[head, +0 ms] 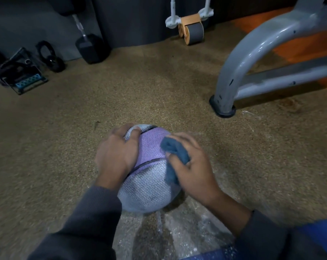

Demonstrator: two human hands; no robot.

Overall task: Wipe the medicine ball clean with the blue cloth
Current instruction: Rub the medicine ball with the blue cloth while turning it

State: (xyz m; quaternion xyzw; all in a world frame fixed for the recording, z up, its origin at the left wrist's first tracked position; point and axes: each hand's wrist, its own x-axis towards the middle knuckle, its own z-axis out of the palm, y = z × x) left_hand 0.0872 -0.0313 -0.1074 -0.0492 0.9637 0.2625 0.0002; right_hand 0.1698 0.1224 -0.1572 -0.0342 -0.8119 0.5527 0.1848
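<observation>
The medicine ball [149, 169], purple across its middle band and patterned grey-white at either end, sat on the speckled rubber floor [158, 87] between the two hands. The left hand [117, 152] lay spread over the ball's left side, fingers fairly straight and pressing on the surface, thumb reaching toward the far end; it grasped nothing. The right hand [190, 162] rested on the ball's right side with the blue cloth [174, 156] bunched in it, thumb and fingers curled round the fabric, which touched the purple band and hung down onto the grey panel nearer the person. Dark sleeves [87, 222] covered both forearms. Beyond the right hand, well apart, a grey curved machine frame [239, 59] stood on a black foot. Far beyond the left hand, a dumbbell [89, 45] and a kettlebell [53, 59] stood by the wall, and an ab roller [192, 30] lay farther back.
</observation>
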